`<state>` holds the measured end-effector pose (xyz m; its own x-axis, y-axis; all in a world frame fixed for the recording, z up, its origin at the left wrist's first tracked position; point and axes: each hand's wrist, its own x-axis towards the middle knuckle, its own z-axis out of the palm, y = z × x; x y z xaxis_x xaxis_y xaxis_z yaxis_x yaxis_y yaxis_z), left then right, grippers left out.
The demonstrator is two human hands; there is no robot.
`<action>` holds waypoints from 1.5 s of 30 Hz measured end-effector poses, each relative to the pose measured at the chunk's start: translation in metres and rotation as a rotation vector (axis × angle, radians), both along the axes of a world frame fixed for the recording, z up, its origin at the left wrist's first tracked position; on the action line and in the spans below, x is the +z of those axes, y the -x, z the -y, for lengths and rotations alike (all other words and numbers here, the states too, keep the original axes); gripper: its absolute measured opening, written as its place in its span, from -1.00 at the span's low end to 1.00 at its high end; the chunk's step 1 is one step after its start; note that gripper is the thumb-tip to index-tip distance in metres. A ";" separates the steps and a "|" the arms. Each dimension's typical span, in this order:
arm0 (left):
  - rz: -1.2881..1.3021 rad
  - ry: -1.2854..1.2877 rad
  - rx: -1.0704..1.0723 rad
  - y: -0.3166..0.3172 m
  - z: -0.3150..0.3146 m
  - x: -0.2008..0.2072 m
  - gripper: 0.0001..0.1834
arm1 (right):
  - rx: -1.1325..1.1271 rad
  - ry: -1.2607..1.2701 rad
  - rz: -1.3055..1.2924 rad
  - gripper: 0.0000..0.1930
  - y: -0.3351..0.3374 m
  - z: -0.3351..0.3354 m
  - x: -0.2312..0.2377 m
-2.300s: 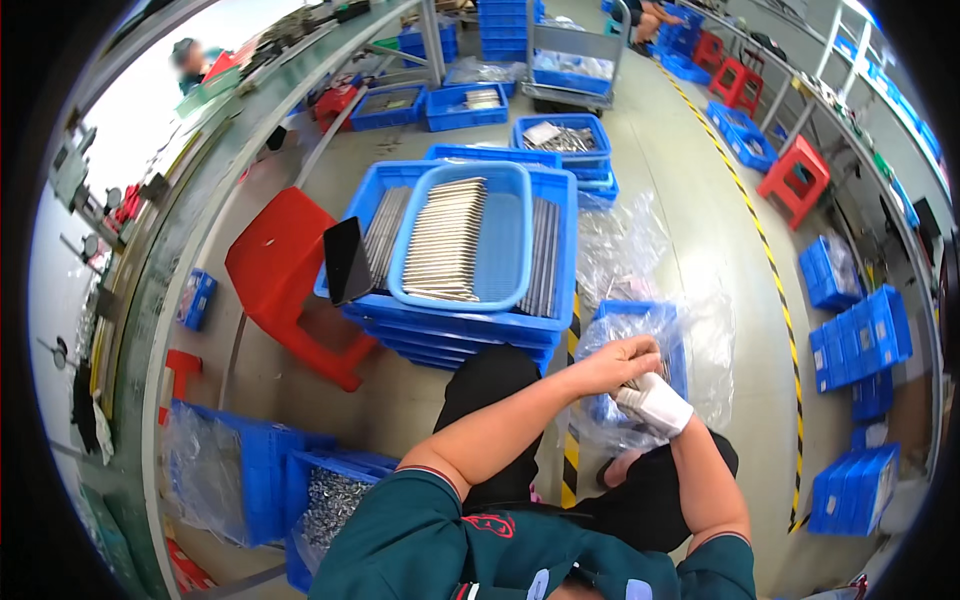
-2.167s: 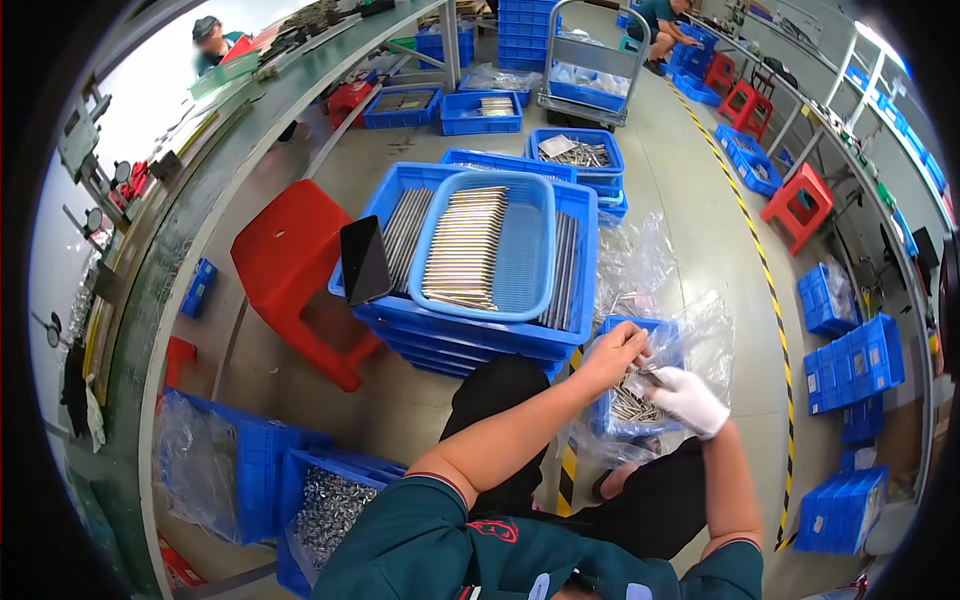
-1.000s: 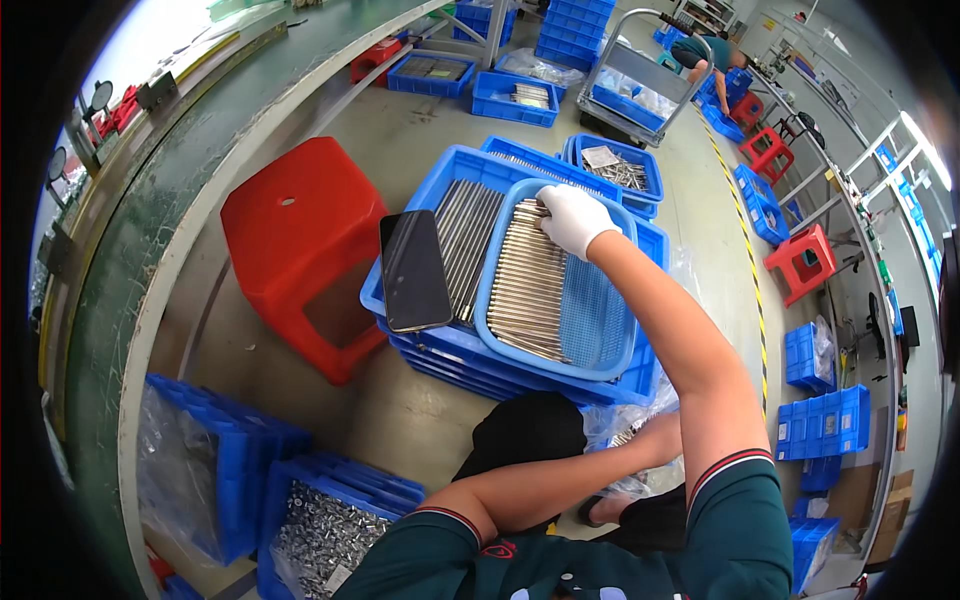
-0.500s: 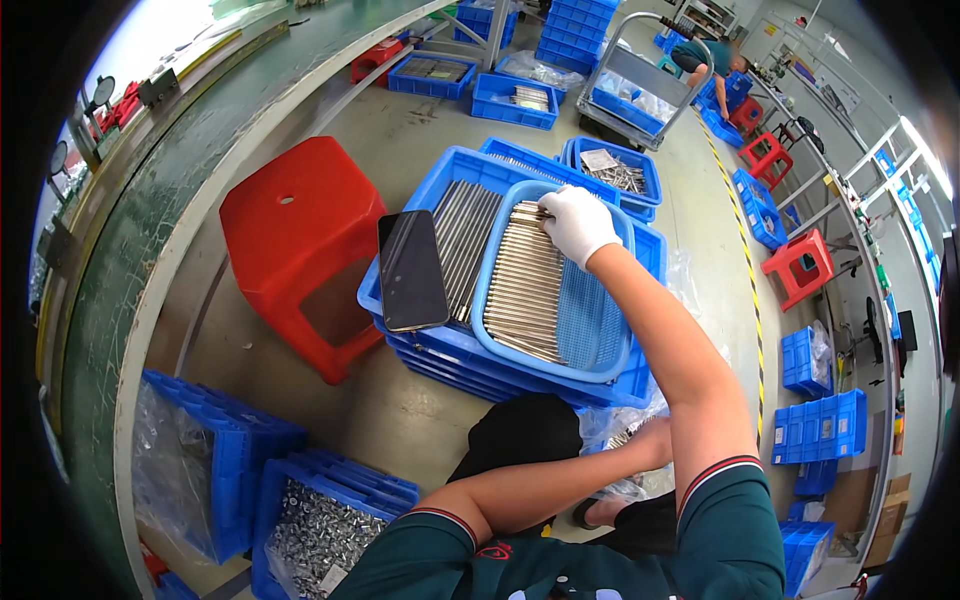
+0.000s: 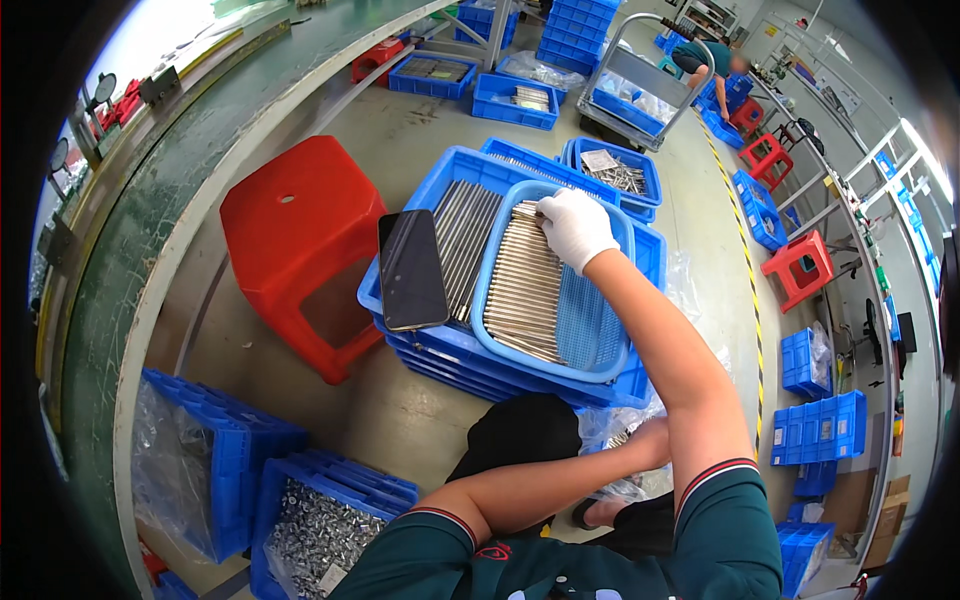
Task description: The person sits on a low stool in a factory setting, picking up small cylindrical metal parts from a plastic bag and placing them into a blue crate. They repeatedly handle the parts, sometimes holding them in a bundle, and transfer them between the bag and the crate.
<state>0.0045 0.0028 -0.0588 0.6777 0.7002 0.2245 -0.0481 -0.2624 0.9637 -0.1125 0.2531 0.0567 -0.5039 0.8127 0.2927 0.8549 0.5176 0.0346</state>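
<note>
My right hand, in a white glove, reaches into the far part of a light blue mesh basket. Its fingers are closed at the right ends of the topmost metal rods, which lie side by side in a row; the fingertips are partly hidden. The basket rests on a blue crate, beside more darker rods. My left forearm crosses low beneath the right arm. Of my left hand, only the back near the wrist shows; its fingers are hidden behind the right arm.
A black phone leans on the crate's left side. A red stool stands to the left. Below it, a crate holds small metal parts. Another crate of metal parts is behind. A trolley and a crouching person are farther back.
My right hand has shifted very slightly left and toward me at the rods' ends. The rods and basket look unmoved.
</note>
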 end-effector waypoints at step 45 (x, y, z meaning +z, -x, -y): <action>0.074 -0.179 0.003 0.023 -0.003 0.032 -0.67 | -0.025 0.034 0.019 -0.84 -0.015 -0.008 -0.006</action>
<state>-0.0183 0.0060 -0.0273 0.6528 0.6465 0.3949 -0.1159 -0.4299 0.8954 -0.0975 0.2609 0.0503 -0.4887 0.8344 0.2549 0.8669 0.4974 0.0338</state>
